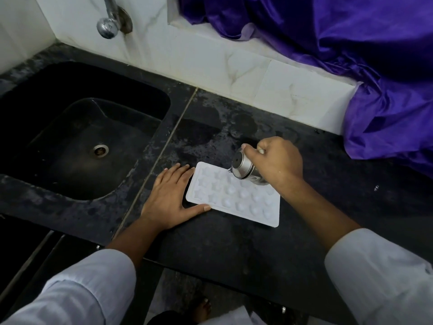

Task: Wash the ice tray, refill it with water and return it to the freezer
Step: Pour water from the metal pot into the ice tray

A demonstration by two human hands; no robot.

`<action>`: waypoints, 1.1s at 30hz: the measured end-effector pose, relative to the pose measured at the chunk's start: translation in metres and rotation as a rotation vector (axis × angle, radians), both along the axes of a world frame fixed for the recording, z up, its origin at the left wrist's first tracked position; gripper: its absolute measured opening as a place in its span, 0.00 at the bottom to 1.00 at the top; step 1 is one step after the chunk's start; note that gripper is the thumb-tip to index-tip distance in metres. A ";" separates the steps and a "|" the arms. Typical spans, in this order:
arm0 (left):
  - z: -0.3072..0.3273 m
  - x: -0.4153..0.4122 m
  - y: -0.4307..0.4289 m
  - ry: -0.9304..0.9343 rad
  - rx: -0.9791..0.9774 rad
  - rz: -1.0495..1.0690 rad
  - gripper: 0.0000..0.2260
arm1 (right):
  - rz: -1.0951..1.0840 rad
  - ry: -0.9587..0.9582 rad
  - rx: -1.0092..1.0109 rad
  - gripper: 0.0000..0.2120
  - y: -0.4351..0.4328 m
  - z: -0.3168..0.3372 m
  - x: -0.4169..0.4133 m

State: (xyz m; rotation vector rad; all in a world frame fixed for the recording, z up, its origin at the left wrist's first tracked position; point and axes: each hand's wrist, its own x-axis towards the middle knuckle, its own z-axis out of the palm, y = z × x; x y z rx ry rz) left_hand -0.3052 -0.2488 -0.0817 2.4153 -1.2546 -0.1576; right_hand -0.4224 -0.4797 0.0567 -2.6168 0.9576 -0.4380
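We are refilling: the ice tray (234, 198) lies flat on the surface just right of the sink (82, 137). Our left hand (168, 195), fingers straight, braces its sink-side edge. Our right hand (276, 160) grips a steel vessel (242, 167) tilted over the cells. Next, we judge, comes even filling.

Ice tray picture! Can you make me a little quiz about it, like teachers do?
1. True or false: the white plastic ice tray lies inside the black sink.
2. What does the right hand tilt over the tray? A) sponge B) small steel container C) spoon
3. Fill in: the left hand lies flat on the black stone counter, touching the ___.
Key: 1 false, it is on the counter; 2 B; 3 tray.
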 end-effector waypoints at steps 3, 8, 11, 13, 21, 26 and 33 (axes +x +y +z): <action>0.001 0.000 0.000 -0.002 0.006 0.000 0.51 | -0.005 -0.026 0.000 0.29 -0.003 -0.001 0.001; 0.002 0.000 0.000 0.003 0.017 0.000 0.52 | -0.122 -0.319 0.457 0.29 -0.029 -0.014 -0.017; 0.001 0.001 0.000 -0.003 0.025 -0.001 0.52 | -0.223 -0.533 0.823 0.20 -0.036 -0.013 -0.032; 0.001 0.001 0.000 -0.003 0.027 0.000 0.52 | -0.228 -0.644 0.976 0.16 -0.038 -0.008 -0.036; 0.002 0.001 0.000 0.001 0.038 -0.003 0.51 | -0.121 -0.660 0.892 0.22 -0.024 0.018 -0.005; 0.002 0.000 -0.001 -0.002 0.033 0.000 0.51 | 0.010 -0.362 0.520 0.28 -0.015 0.003 0.013; -0.001 0.001 0.000 0.003 -0.003 0.005 0.51 | 0.069 0.013 0.036 0.30 0.013 -0.003 0.031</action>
